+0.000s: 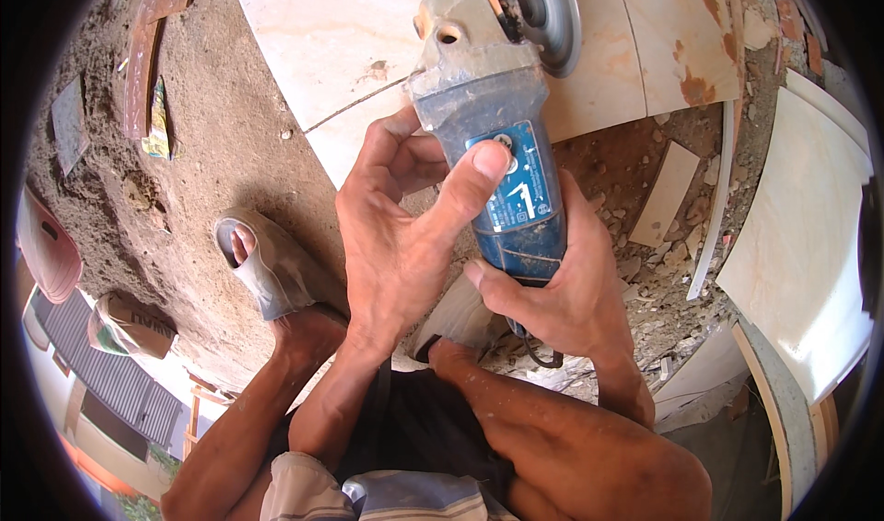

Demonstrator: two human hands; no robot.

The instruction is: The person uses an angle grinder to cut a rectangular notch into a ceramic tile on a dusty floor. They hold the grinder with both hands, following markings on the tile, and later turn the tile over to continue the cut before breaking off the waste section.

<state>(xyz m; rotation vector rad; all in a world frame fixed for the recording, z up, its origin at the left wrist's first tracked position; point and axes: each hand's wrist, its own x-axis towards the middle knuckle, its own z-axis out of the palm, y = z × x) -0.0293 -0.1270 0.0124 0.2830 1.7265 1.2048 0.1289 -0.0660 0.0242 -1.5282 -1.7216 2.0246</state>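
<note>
A blue angle grinder (516, 254) with a dusty grey gear head is held up in front of me, its round cutting disc (557, 23) at the top right. My left hand (396, 199) has its thumb laid on the blue label and its fingers curled at the body's left side. Around the rear end of the body wraps my right hand (575, 286), the thumb across the near end. A cord comes out below it. Under the grinder's head lie pale marbled tiles (322, 33) with dark lines across them. I cannot tell whether the disc is spinning.
Sandy ground and rubble (672, 272) lie around my sandalled feet. On the right lean large pale tiles (801, 235). A narrow tile offcut (665, 194) rests in the rubble. Brown strips (143, 60) lie at the far left, and a sack (133, 323) stands nearer.
</note>
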